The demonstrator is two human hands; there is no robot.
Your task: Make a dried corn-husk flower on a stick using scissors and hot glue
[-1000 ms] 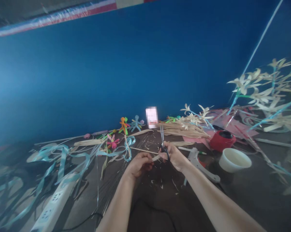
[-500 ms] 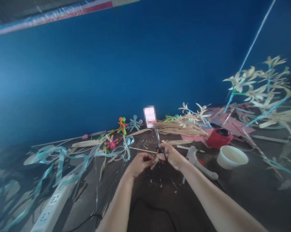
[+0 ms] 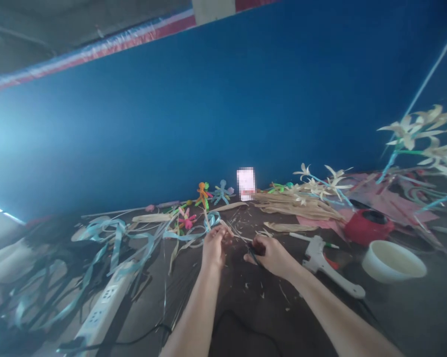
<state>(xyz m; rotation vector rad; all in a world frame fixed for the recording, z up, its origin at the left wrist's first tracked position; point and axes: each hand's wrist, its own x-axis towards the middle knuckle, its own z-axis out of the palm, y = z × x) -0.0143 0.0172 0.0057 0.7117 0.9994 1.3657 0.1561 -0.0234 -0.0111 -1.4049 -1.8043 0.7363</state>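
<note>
My left hand (image 3: 214,247) is closed, its fingers pinching a small pale husk strip (image 3: 226,229) that sticks out past the fingertips. To its right, my right hand (image 3: 273,255) is wrapped round the dark handles of a pair of scissors (image 3: 253,252). The blades point up and left toward the left hand, though they are hard to make out. Small pale scraps (image 3: 262,295) lie on the dark table below the hands. Behind the left hand are a pink pipe-cleaner figure (image 3: 187,218) and a curl of light blue ribbon (image 3: 213,219).
At right lie a white glue gun (image 3: 329,270), a white bowl (image 3: 392,263) and a red tape-like roll (image 3: 368,229). Dried husks (image 3: 301,204) and pale husk flowers (image 3: 312,187) are at the back. A power strip (image 3: 104,302) and blue ribbon (image 3: 114,248) occupy the left.
The view has turned left and tilted slightly. My left hand has lifted the pale strip up and away from the scissors. The scissors have swung from pointing away to pointing left.
</note>
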